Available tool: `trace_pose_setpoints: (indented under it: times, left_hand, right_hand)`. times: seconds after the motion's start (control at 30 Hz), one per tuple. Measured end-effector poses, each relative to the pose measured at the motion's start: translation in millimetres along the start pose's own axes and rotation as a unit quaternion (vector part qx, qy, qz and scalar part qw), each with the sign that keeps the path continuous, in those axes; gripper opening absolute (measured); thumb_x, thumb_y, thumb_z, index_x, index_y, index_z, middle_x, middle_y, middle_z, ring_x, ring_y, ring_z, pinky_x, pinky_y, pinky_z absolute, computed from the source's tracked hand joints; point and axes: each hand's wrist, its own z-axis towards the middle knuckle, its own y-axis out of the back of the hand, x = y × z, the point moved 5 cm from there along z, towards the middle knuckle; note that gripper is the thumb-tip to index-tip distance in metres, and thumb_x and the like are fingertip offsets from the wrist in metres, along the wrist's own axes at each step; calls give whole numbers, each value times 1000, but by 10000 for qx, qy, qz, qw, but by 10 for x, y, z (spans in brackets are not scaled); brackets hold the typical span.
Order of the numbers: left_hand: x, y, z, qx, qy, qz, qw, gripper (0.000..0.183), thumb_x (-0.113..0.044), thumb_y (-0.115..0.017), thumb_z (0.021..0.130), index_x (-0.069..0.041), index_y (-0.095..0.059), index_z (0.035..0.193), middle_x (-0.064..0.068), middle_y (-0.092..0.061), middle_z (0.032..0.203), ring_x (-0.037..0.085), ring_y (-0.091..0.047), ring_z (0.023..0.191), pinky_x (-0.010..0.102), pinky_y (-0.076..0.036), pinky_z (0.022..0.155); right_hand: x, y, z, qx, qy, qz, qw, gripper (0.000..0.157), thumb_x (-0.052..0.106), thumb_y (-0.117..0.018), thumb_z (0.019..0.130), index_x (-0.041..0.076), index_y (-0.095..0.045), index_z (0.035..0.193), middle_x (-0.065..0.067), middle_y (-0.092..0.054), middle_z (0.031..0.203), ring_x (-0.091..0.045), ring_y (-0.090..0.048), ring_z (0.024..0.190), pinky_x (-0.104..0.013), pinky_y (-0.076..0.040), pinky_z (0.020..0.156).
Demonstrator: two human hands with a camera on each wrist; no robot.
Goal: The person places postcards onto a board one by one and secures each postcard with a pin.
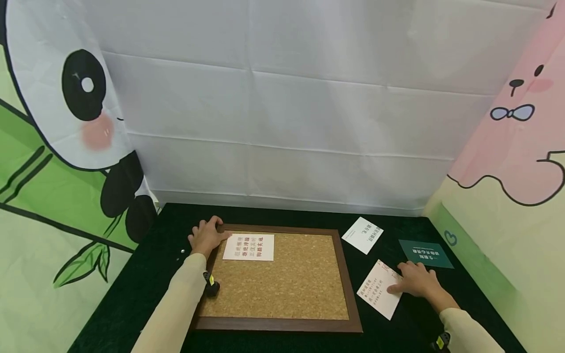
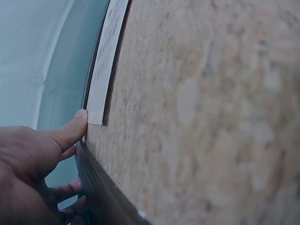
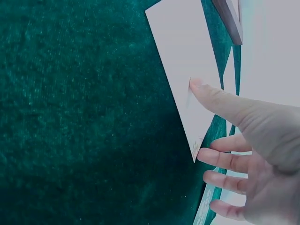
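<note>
A cork board [image 1: 282,284] with a brown frame lies on the dark green tabletop. A white card with several columns of printed characters [image 1: 248,247] rests on its upper left part. My left hand [image 1: 206,238] is at the board's upper left corner. Its thumb [image 2: 75,127] touches near the card's corner, while the other fingers lie outside the frame. Right of the board, my right hand [image 1: 417,280] is over a white card with reddish print [image 1: 378,290]. In the right wrist view the thumb [image 3: 206,91] rests on that card, and the other fingers are spread beside it.
Another white card [image 1: 363,235] lies beyond the board's right side. A dark green card with white print [image 1: 425,253] is at the far right, just past my right hand. Small white pieces [image 1: 183,251] sit left of the board. A white cloth [image 1: 287,122] hangs behind the table.
</note>
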Motion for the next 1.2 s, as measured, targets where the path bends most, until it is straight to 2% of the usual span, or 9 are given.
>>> trace_pose_setpoints:
  times: [0.27, 0.53, 0.73, 0.97, 1.1, 1.2]
  left_hand:
    - [8, -11, 19, 23, 21, 16, 10000, 49, -38, -70, 89, -14, -51, 128, 23, -43, 130, 44, -35, 112, 60, -26, 95]
    - [-2, -29, 27, 16, -4, -5, 10000, 49, -38, -71, 89, -14, -51, 127, 24, -43, 130, 45, -35, 113, 61, -25, 97]
    - [17, -14, 11, -11, 0, -48, 10000, 48, -37, -70, 89, -14, -51, 127, 24, -42, 129, 45, -34, 113, 61, -24, 96]
    - [10, -5, 3, -33, -10, -34, 10000, 48, -36, -70, 90, -13, -51, 128, 25, -42, 129, 45, -34, 112, 61, -25, 95]
    - [11, -6, -1, -43, -27, -67, 10000, 48, -35, -70, 90, -13, -51, 128, 24, -42, 129, 44, -34, 111, 60, -25, 94]
    - [8, -5, -3, -45, -36, -82, 9999, 48, -36, -70, 90, -13, -51, 128, 24, -42, 130, 44, -34, 111, 60, -24, 93]
  right_hand:
    - [-10, -7, 44, 183, -61, 125, 9997, 81, 57, -82, 68, -3, -60, 118, -20, -63, 108, -37, -53, 95, -61, -39, 82]
    - [-73, -38, 10, 303, -399, 399, 9979, 88, 62, -80, 66, -8, -57, 116, -21, -62, 102, -34, -52, 88, -58, -39, 80]
    - [-95, -82, -56, 206, -634, 643, 9957, 91, 63, -79, 68, -12, -55, 114, -24, -61, 100, -38, -51, 87, -62, -38, 82]
    - [-110, -122, -127, 267, -1075, 901, 9898, 92, 63, -77, 70, -16, -53, 111, -28, -58, 96, -42, -49, 86, -61, -39, 81]
    - [-125, -114, -151, 322, -1267, 1015, 9862, 86, 58, -77, 73, -16, -53, 111, -27, -57, 94, -42, -49, 86, -59, -39, 81]
    - [-147, -93, -167, 315, -1322, 1187, 9836, 76, 49, -78, 78, -15, -54, 110, -23, -57, 90, -40, -49, 84, -56, -39, 80]
